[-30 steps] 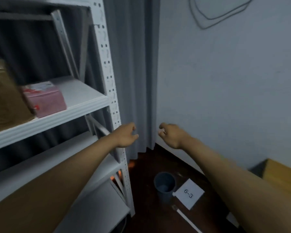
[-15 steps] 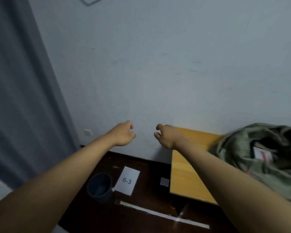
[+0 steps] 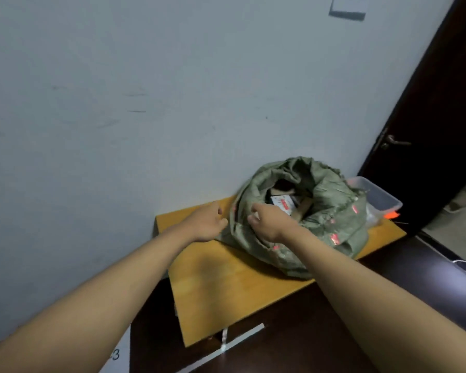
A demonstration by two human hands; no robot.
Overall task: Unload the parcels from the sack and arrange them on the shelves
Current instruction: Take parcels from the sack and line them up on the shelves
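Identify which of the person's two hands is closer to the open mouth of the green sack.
The right hand, over the green woven sack's rim; the left hand hangs beside it, above the wooden table.

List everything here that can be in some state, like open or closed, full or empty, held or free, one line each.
sack: mouth open, resting on the wooden table, parcels inside
white-labelled parcel: inside the sack, not held
left hand: empty, fingers loosely curled, beside the sack
right hand: empty, at the sack's rim
clear plastic bin: lidless, behind the sack
door: cannot tell
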